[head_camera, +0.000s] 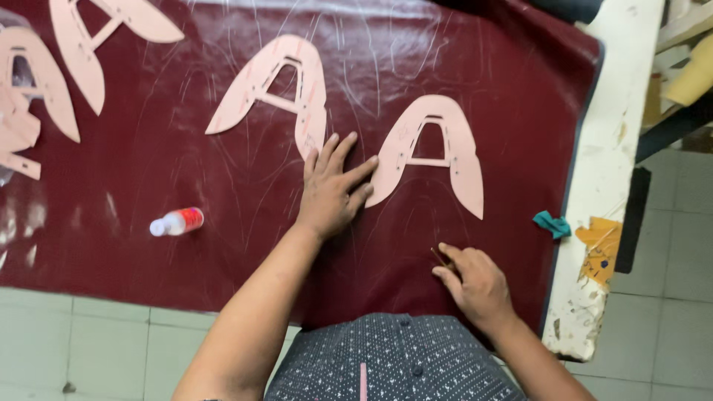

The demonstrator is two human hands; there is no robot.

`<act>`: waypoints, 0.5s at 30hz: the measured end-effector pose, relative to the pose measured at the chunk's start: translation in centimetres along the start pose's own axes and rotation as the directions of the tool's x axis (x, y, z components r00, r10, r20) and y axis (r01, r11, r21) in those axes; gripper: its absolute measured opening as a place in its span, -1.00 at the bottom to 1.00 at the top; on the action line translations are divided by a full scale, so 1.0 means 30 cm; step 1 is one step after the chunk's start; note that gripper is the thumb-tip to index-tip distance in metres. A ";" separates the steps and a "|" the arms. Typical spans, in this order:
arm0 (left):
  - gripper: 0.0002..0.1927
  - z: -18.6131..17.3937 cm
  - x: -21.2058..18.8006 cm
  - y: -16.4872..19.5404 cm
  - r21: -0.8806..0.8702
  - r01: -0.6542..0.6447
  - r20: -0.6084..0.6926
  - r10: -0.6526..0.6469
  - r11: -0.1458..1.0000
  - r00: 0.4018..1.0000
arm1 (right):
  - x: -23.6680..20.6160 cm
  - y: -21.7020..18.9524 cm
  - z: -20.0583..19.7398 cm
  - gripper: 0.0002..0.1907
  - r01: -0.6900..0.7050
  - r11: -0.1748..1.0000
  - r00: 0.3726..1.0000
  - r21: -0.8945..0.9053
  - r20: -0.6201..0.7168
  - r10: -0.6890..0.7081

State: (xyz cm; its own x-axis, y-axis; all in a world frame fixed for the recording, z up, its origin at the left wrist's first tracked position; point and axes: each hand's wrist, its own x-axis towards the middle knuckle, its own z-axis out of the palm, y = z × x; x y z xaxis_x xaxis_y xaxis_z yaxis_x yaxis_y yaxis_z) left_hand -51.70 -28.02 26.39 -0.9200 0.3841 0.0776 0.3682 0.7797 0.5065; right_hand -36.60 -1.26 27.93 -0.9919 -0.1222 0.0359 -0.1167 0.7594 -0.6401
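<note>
left hand flat on leather sheet, right hand — pen

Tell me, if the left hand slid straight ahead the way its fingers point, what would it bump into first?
The left hand already touches the pink cutout at its fingertips. Its fingers point up and to the right, so it would probably ride onto that cutout's left leg first.

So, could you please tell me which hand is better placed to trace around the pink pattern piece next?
Probably the right hand: it grips a thin marking tool just below the pink pattern piece, while the left hand lies flat, touching that piece's edge.
</note>
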 end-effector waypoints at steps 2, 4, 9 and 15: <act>-0.56 0.000 -0.004 -0.003 0.007 0.001 -0.004 -0.001 1.000 1.000 | 0.003 0.018 -0.007 -0.72 -0.034 0.995 0.999 0.090 -0.022 0.036; -0.56 -0.001 -0.008 -0.003 0.028 -0.008 0.005 0.008 1.000 1.000 | 0.009 0.032 -0.014 -0.80 -0.034 0.990 0.995 0.138 -0.084 0.046; -0.55 -0.002 0.009 0.001 0.065 0.004 0.018 -0.005 0.998 1.000 | 0.094 0.099 -0.040 -0.73 -0.100 0.983 0.959 -0.154 -0.276 0.055; -0.57 0.012 0.007 -0.007 0.044 0.027 0.012 -0.028 0.999 1.000 | 0.170 0.173 -0.051 -0.51 -0.127 0.972 0.980 -0.198 -0.174 0.092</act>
State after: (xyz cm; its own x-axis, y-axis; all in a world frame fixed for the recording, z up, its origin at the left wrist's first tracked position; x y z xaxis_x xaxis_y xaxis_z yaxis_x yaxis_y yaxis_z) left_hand -51.93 -27.91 26.01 -0.9282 0.3682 0.0532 0.3486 0.8110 0.4699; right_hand -42.33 3.04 25.95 -0.9921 0.0616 0.1094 0.0023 0.8800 -0.4749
